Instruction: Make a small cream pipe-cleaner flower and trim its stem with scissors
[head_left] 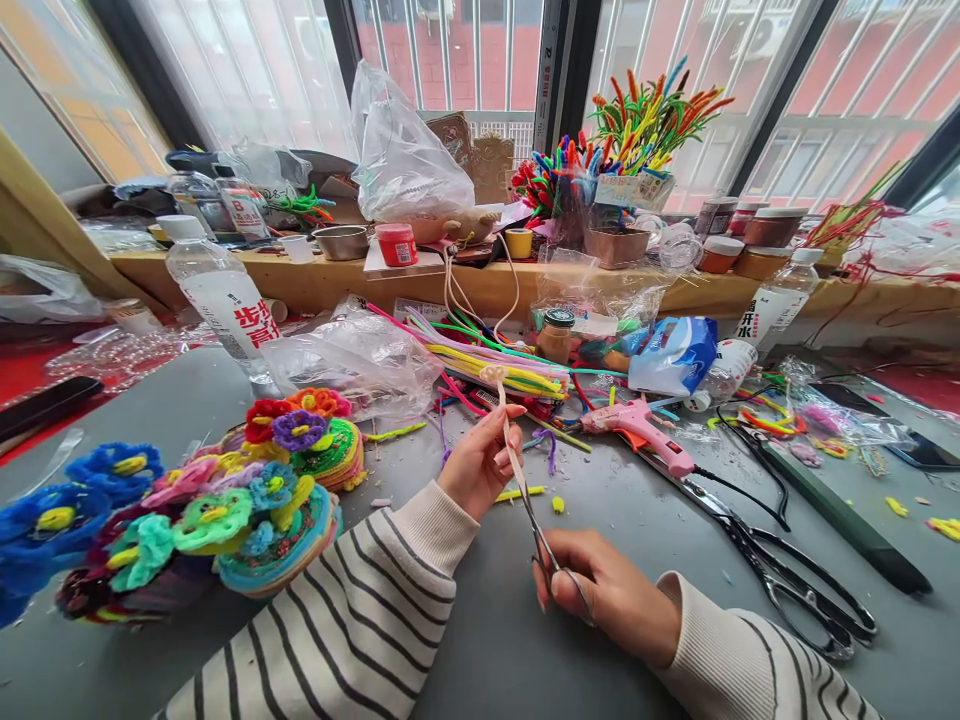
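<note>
My left hand [484,455] is closed, pinching a pale pipe cleaner [495,376] with a curled upper end. A pair of small metal scissors [534,525] is in my right hand [611,595], fingers through the handles. Its blades point up at the pipe cleaner's lower part, just by my left fingers; whether they touch it I cannot tell. To the left of my left hand lie pipe-cleaner flowers [217,515] in blue, green, purple and red. Behind it, a bundle of loose pipe cleaners [517,372] is spread out.
A pink glue gun [645,435] and large black-handled scissors [787,580] lie on the right. Plastic bottles [217,290] stand at both sides. A small jar [556,335] and a blue pack [675,355] sit behind. The cluttered wooden ledge [315,275] runs below the windows.
</note>
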